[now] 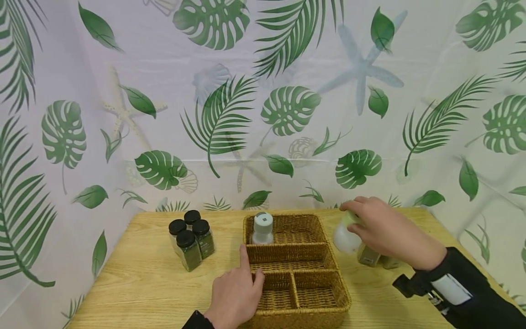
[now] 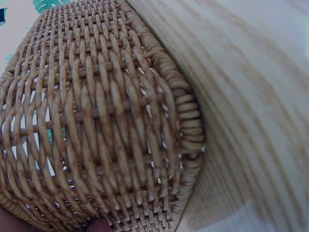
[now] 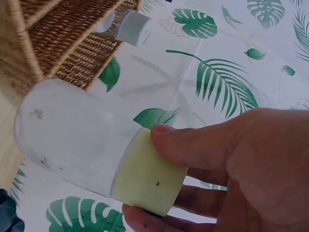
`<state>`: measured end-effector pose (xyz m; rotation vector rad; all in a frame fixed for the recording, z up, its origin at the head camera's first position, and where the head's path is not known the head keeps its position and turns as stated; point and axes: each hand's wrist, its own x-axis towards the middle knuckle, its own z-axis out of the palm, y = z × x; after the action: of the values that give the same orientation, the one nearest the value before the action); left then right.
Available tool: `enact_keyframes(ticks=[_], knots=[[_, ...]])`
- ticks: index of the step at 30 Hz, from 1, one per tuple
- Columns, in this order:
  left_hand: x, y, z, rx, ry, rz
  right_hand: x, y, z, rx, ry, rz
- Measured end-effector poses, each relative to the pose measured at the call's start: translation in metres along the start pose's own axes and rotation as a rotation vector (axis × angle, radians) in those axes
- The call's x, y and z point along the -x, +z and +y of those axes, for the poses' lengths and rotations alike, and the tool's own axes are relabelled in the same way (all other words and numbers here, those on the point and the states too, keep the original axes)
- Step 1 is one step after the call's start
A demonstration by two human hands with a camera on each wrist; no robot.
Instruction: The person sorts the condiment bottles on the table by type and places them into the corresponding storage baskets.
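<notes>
A wicker basket (image 1: pixel 304 312) with several compartments stands on the table. My left hand (image 1: pixel 235 292) holds its left rim near the front, index finger stretched along the edge and thumb on the inner side. The basket's woven wall (image 2: pixel 96 96) fills much of the left wrist view. My right hand (image 1: pixel 380 228) grips a translucent white bottle (image 3: pixel 72 135) by its pale yellow-green cap (image 3: pixel 149 174), raised and tilted just right of the basket. Another bottle (image 1: pixel 263 228), with a whitish cap, stands in the back compartment at the left.
Several black-lidded glass jars (image 1: pixel 191 253) holding dark green contents cluster on the table (image 1: pixel 144 278), left of the basket. Small containers (image 1: pixel 368 257) stand partly hidden below my right hand. A leaf-print cloth (image 1: pixel 246 114) hangs behind the table.
</notes>
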<state>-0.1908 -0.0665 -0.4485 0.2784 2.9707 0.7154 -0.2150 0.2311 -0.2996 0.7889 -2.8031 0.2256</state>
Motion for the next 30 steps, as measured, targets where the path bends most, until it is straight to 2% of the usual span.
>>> enact_keyframes(ticks=[8, 15, 23, 30], knots=[[0.000, 0.000, 0.000, 0.012, -0.004, -0.009, -0.019, 0.004, -0.008, -0.036, -0.007, 0.000], [0.000, -0.001, 0.000, 0.010, 0.003, -0.006, -0.040, 0.013, -0.014, -0.068, -0.036, 0.031], [-0.001, -0.001, 0.000, 0.015, -0.015, -0.012, -0.063, 0.035, -0.015, -0.074, -0.037, 0.000], [-0.002, -0.002, 0.000, 0.018, -0.034, -0.032, -0.071, 0.056, -0.015, -0.069, -0.051, -0.040]])
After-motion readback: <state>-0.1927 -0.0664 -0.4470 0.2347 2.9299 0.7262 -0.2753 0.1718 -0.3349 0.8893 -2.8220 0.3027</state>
